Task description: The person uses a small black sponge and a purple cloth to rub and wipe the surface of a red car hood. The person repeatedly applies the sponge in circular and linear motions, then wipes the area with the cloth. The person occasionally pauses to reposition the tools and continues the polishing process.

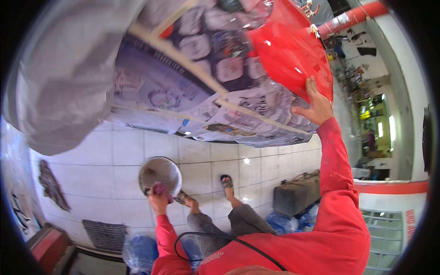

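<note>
A glossy red vehicle panel [291,50] fills the upper right, edged by masking newspaper [183,85] and strips of tan tape [192,66]. On the panel's lower edge rests my right hand [319,108], fingers stretched out, its thumb spread over the paper. Low down to the left, my left hand [158,203] grips a bunched purple-red cloth [162,190] at the near rim of a round bucket [158,169]. What lies inside the bucket is hard to make out. The bucket stands on the floor beside my left foot.
A grey cover [73,68] hangs over the vehicle's left part. On the white tiled floor [206,158] lie a dark rag [51,185] and a dark mat [105,234]. A dark box [295,197] and blue plastic bags [282,222] sit right of my legs. A red pole [355,19] crosses the upper right.
</note>
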A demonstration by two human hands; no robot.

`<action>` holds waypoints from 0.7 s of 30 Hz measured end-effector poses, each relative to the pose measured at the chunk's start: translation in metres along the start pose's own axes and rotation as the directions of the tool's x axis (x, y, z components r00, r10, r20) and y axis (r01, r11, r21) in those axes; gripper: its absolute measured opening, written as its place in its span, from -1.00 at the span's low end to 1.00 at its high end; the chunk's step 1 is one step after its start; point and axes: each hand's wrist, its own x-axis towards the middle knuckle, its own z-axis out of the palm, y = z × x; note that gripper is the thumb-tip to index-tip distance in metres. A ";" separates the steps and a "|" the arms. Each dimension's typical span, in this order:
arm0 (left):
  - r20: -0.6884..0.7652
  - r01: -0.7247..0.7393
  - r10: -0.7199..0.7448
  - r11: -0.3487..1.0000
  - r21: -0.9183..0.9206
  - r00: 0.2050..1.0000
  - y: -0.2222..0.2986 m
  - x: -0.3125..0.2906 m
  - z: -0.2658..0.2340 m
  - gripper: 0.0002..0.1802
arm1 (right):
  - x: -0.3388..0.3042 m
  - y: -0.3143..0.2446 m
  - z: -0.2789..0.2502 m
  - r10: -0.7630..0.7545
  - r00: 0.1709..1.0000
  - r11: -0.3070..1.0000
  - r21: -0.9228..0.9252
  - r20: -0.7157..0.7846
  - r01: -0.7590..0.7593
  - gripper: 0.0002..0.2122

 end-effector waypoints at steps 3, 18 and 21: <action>0.164 -0.237 0.257 0.962 -0.134 0.952 0.144 -0.019 0.049 -0.48 | -0.008 0.007 -0.009 -0.068 0.996 0.989 0.135 0.051 0.060 0.27; 0.271 -0.772 0.805 0.321 0.548 0.527 0.614 0.012 0.291 -0.16 | 0.091 0.020 -0.005 0.000 0.998 -0.827 0.562 0.061 -0.034 -0.79; 0.280 -0.653 0.808 0.163 0.740 0.519 0.580 0.060 0.322 -0.09 | 0.135 0.066 -0.016 -0.156 0.987 -0.411 0.906 0.037 -0.098 -0.76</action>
